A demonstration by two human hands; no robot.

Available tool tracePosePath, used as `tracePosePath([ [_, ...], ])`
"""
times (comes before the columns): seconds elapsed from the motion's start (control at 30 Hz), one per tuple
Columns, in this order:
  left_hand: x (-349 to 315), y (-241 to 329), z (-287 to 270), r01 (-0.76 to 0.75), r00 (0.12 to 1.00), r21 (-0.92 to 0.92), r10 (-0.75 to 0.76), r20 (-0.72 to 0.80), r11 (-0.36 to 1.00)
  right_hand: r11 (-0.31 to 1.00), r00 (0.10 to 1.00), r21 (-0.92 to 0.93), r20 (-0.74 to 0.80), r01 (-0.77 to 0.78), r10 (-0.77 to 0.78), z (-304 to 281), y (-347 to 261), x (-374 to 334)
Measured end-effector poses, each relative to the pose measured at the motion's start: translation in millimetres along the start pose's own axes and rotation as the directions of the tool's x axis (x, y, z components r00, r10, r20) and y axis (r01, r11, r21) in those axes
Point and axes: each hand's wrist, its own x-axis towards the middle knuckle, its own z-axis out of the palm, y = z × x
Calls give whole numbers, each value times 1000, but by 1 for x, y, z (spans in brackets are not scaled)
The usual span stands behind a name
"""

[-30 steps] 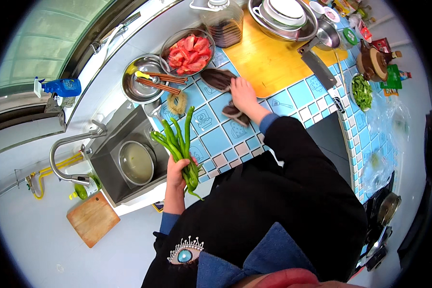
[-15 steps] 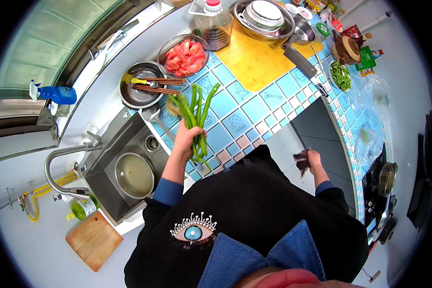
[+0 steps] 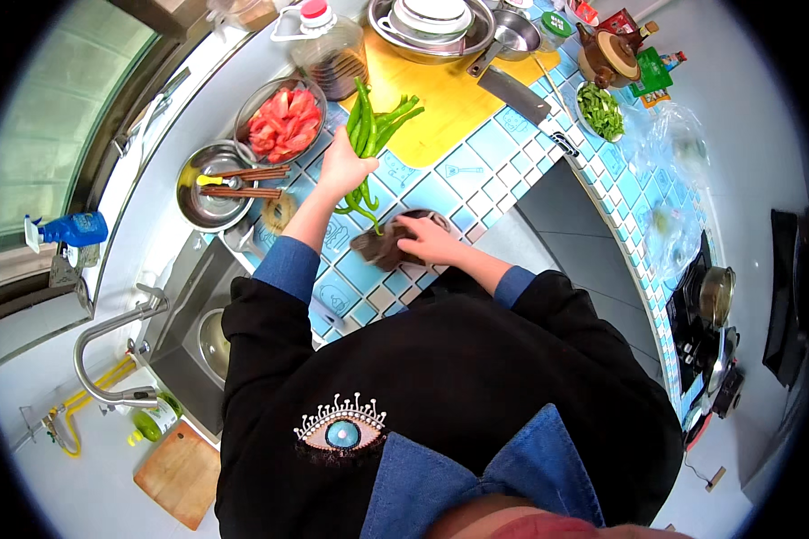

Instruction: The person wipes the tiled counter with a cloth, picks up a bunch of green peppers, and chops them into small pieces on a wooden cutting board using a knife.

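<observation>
My left hand (image 3: 343, 169) is closed around several long green peppers (image 3: 366, 126). Their upper ends reach over the near edge of the yellow cutting board (image 3: 440, 108), and the lower ends hang over the blue tiled counter (image 3: 337, 292). My right hand (image 3: 431, 242) grips a dark brown cloth (image 3: 382, 250) against the counter's near edge, below the peppers. The cloth is blurred by motion, and its far side partly hides a curved rim behind it. Left of my left hand stand a glass bowl of cut tomatoes (image 3: 288, 121) and a metal bowl (image 3: 193, 202) with chopsticks across it.
A cleaver (image 3: 514, 94) lies at the board's right edge. Beyond it are a plate of chopped greens (image 3: 600, 112) and a brown pot (image 3: 609, 58). Stacked bowls (image 3: 431, 22) stand at the back. The sink (image 3: 184, 337) is at left, the stove (image 3: 688, 305) at right.
My left hand has carried the peppers up and away toward the cutting board. My right hand has swung in from the right and brought the brown cloth onto the counter. The view has shifted right.
</observation>
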Motion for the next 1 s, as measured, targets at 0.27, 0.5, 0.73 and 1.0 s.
tracePosePath([
  [0.27, 59, -7, 58, 75, 997, 222, -80, 14, 972, 987, 894, -161, -444, -15, -59, -156, 109, -4],
  [0.5, 86, -12, 98, 199, 971, 654, -237, -32, 730, 961, 779, -267, -617, -72, -113, -295, 170, -7],
  [0.73, 83, 0, 122, 44, 998, 752, 4, -62, 658, 735, 749, -664, -555, -137, -361, -337, 166, 19],
  [1.0, 89, -8, 124, 65, 966, 645, 114, -232, 761, 658, 885, -677, -465, -331, -33, -335, 165, 54],
])
